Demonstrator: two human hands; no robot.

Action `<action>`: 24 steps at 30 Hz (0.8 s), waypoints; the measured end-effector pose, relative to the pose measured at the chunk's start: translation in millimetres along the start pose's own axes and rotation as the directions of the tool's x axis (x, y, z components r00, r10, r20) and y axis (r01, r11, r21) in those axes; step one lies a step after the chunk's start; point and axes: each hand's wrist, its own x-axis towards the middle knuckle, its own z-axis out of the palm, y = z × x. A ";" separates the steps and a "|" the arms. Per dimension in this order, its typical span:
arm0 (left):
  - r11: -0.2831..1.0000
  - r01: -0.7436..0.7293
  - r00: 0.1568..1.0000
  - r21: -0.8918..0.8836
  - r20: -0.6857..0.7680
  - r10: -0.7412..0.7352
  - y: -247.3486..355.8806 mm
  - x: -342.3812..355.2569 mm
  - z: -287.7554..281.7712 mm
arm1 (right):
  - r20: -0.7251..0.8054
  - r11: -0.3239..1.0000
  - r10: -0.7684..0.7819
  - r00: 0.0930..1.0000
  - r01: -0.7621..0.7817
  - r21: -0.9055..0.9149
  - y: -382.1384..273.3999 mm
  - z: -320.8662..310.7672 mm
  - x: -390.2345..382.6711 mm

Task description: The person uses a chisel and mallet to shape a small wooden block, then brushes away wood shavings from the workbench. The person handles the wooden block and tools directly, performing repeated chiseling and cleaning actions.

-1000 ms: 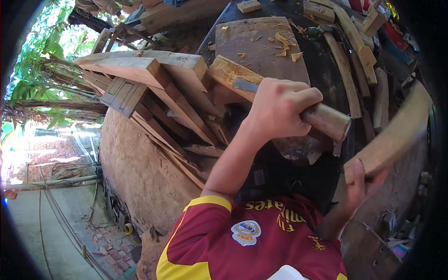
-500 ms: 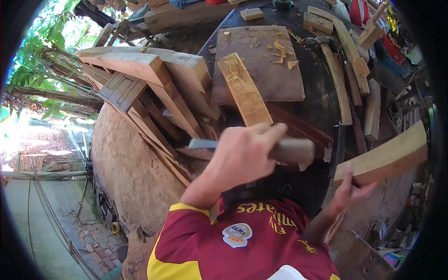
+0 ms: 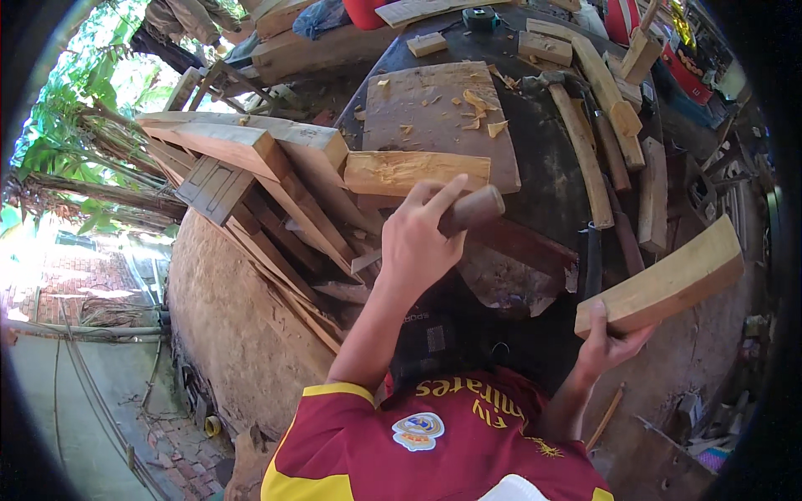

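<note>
A chisel lies in my left hand (image 3: 422,238), its thick wooden handle (image 3: 473,210) sticking out past the thumb side and part of its metal blade (image 3: 366,260) showing by the wrist. Fingers of that hand reach up to the lower edge of a roughly carved wood piece (image 3: 401,173), which lies crosswise near a brown board; whether they grip it I cannot tell. Off to the right, my right hand (image 3: 616,341) is closed around the near end of a smooth, curved wood block (image 3: 668,280), thumb on its front face and fingers beneath.
Wood shavings lie on the brown board (image 3: 393,104) atop a dark table. A hammer (image 3: 585,150), more handled tools and wood pieces line its right side. Long timbers (image 3: 242,138) stand at the left beside a large rounded tan surface (image 3: 225,284). A tape measure (image 3: 479,18) sits at the back.
The carved wood piece has turned from slanting upright to crosswise. My left hand has risen, its chisel handle now tilting upward. The right hand and curved block have shifted slightly left.
</note>
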 end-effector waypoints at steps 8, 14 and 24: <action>0.992 -0.089 0.992 0.093 -0.078 0.096 -1.8 29.0 6.9 | -0.079 0.982 0.175 0.981 -0.180 -0.058 22.5 -17.6 0.0; 0.997 -0.076 0.995 0.023 0.069 0.074 -3.5 41.0 6.5 | -0.094 0.979 0.167 0.981 -0.176 -0.098 25.5 -14.6 0.2; 0.997 -0.057 0.997 0.061 0.046 0.054 -7.8 53.5 11.4 | -0.073 0.987 0.150 0.986 -0.153 -0.038 24.3 -13.6 -0.6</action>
